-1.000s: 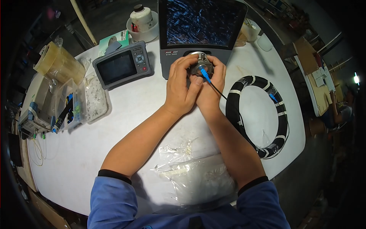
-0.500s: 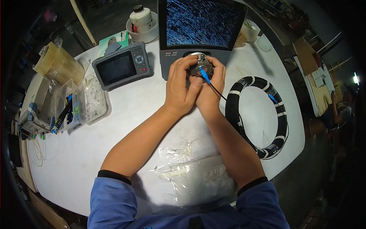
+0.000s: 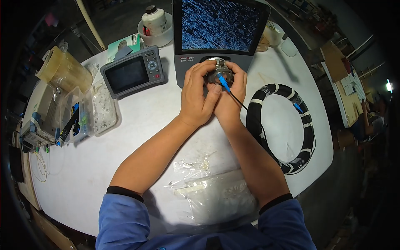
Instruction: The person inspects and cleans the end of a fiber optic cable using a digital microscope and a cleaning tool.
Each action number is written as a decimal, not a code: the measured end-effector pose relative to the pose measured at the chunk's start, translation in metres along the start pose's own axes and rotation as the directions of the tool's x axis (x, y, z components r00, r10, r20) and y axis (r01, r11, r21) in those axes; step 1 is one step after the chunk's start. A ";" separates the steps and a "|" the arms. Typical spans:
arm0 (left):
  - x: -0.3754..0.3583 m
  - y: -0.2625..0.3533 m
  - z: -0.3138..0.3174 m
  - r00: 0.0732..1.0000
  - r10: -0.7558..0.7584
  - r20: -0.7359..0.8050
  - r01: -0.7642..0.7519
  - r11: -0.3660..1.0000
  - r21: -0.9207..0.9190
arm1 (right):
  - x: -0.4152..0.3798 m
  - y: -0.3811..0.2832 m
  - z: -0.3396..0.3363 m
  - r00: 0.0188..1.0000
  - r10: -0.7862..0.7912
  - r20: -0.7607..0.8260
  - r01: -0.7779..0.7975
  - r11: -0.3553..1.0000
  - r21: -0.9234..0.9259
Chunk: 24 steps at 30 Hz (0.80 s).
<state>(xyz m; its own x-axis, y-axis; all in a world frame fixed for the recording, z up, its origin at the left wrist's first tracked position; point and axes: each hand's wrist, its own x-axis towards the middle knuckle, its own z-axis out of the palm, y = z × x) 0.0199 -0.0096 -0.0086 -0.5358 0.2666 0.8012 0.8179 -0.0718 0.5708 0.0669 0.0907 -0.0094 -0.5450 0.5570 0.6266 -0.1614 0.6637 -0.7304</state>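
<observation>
Both hands are wrapped around the round metal adapter mount (image 3: 217, 63) on the front of a dark inspection monitor (image 3: 216, 26). My left hand (image 3: 197, 89) grips its left side, thumb below and fingers over the top. Around the right side curl the fingers of my right hand (image 3: 233, 89). A blue fiber connector (image 3: 224, 82) sits in the middle of the mount, its black cable running down right to a black cable coil (image 3: 254, 121) banded with white tape. The screen shows a speckled blue-black picture.
A grey handheld tester (image 3: 127, 75) stands left of the monitor. Farther left are a clear bin (image 3: 85, 125) with connectors and a tape roll (image 3: 62, 71). A white bottle (image 3: 154, 20) sits in a tub behind. Clear plastic bags (image 3: 216, 196) lie between my forearms. Another person is at far right.
</observation>
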 end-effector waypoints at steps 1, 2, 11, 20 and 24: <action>0.000 0.000 0.000 1.000 0.007 0.001 -0.007 1.000 0.000 | 0.000 -0.001 0.000 1.000 0.000 0.001 0.000 1.000 0.001; 0.000 0.000 -0.001 1.000 0.007 0.002 -0.007 1.000 -0.001 | 0.000 -0.001 0.000 1.000 0.004 0.001 -0.004 1.000 0.011; 0.001 0.001 0.000 0.999 0.033 0.007 -0.034 0.999 0.039 | -0.002 -0.001 -0.001 0.999 -0.043 0.003 0.043 0.998 0.037; 0.000 0.000 0.000 0.995 0.097 0.020 -0.098 0.994 0.053 | -0.001 -0.008 -0.006 0.985 -0.171 0.033 0.169 0.983 0.075; 0.001 0.000 0.002 0.995 0.100 0.018 -0.101 0.994 0.040 | 0.000 -0.005 -0.006 0.983 -0.184 0.023 0.182 0.981 0.062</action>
<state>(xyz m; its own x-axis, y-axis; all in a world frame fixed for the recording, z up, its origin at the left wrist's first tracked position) 0.0199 -0.0079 -0.0082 -0.4475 0.2750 0.8509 0.8754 -0.0597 0.4797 0.0731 0.0904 -0.0044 -0.5249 0.4141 0.7437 -0.3083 0.7219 -0.6195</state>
